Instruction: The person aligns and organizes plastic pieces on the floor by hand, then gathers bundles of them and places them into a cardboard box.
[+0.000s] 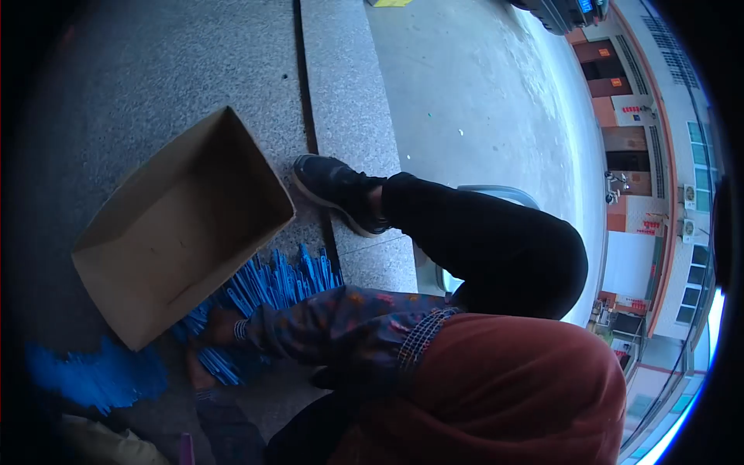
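Observation:
My right hand, below a patterned oversleeve, is closed around thin blue plastic sticks beside the open cardboard box. Close under it, my left hand grips the same loose bundle. Shadow and the box edge hide part of the fingers of both hands. More blue sticks lie in a heap between the box and my right forearm. Another pile of blue sticks spreads over the floor at the lower left. The box is tilted, and its brown inside shows.
My dark shoe rests at the step edge, with my bent black-clad knee to the right. Pale cloth lies at the lower left. Beyond the step are concrete ground, a parked vehicle and a building.

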Tool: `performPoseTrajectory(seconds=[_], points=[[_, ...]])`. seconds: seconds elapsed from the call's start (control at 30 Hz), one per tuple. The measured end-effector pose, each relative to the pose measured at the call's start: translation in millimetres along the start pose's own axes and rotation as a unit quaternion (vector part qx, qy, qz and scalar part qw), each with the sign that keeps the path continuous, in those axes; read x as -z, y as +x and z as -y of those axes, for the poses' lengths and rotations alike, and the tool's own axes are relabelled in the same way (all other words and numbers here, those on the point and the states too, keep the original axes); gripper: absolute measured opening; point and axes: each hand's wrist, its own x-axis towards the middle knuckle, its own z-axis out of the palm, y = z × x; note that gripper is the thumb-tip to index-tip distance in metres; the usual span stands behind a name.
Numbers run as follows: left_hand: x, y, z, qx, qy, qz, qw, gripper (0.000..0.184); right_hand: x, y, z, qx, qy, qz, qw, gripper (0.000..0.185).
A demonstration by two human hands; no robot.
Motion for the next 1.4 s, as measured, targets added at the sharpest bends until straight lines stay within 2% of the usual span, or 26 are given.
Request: performPoseTrajectory(seconds=[0.03, 0.1, 0.13, 0.17, 0.2, 0.23, 0.3, 0.4, 0.63, 0.87, 1.13, 1.17, 1.3, 1.4], points=[[10.6, -0.7, 2.2, -0.014, -0.01, -0.008, 1.0, 0.064, 8.8, -10.0, 7.4, -0.004, 0.042, 0.018, 0.999, 0.101], [28.3, -0.9, 8.8, -0.048, -0.035, 0.01, 0.998, 0.05, -15.5, 9.0, -4.9, 0.066, 0.099, -0.035, 0.992, 0.113], [41.5, -3.0, 14.6, -0.077, -0.036, 0.023, 0.996, 0.043, -1.8, -11.2, 14.1, 0.054, 0.107, -0.001, 0.993, 0.115], [20.2, -20.5, 8.7, -0.042, -0.104, 0.0, 0.994, 0.043, -12.1, 4.4, -0.1, 0.094, 0.122, 0.03, 0.988, 0.114], [10.1, -27.9, 8.7, -0.059, -0.08, -0.052, 0.994, 0.045, -10.1, -3.5, 9.8, 0.053, 0.102, 0.042, 0.992, 0.104], [2.3, -42.8, 6.1, -0.078, -0.061, -0.031, 0.995, 0.049, -9.2, -8.3, 11.0, 0.074, 0.159, 0.098, 0.98, 0.085], [-7.7, -57.2, 4.8, -0.103, -0.045, -0.061, 0.992, 0.051, -7.2, -24.3, 22.8, 0.076, 0.213, 0.122, 0.967, 0.068], [-13.1, -76.5, -2.3, -0.084, -0.065, -0.043, 0.993, 0.053, -6.2, -36.7, 40.2, -0.004, 0.255, 0.178, 0.95, 0.055], [-40.2, -116.9, -28.7, -0.112, -0.06, -0.044, 0.991, 0.053, -3.0, -52.7, 77.2, -0.041, 0.291, 0.238, 0.926, 0.048], [-31.5, -129.9, -10.9, -0.117, -0.096, -0.073, 0.986, 0.051, -9.4, -48.5, 87.0, -0.106, 0.206, 0.339, 0.912, 0.043], [-50.7, -165.2, 19.6, -0.15, -0.11, -0.105, 0.977, 0.054, -19.9, -81.2, 74.7, -0.124, 0.161, 0.357, 0.912, 0.045], [-50.7, -166.9, 20.4, -0.115, -0.113, -0.1, 0.982, 0.054, -19.6, -85.7, 71.4, -0.122, 0.172, 0.361, 0.908, 0.043], [-62.4, -173.5, 31.3, -0.106, -0.116, -0.084, 0.984, 0.048, -19.9, -97.5, 52.6, -0.13, 0.244, 0.322, 0.906, 0.04], [-71.0, -183.3, 19.2, -0.178, -0.08, -0.071, 0.978, 0.05, -14.8, -117.3, 68.6, -0.051, 0.276, 0.294, 0.914, 0.038]])
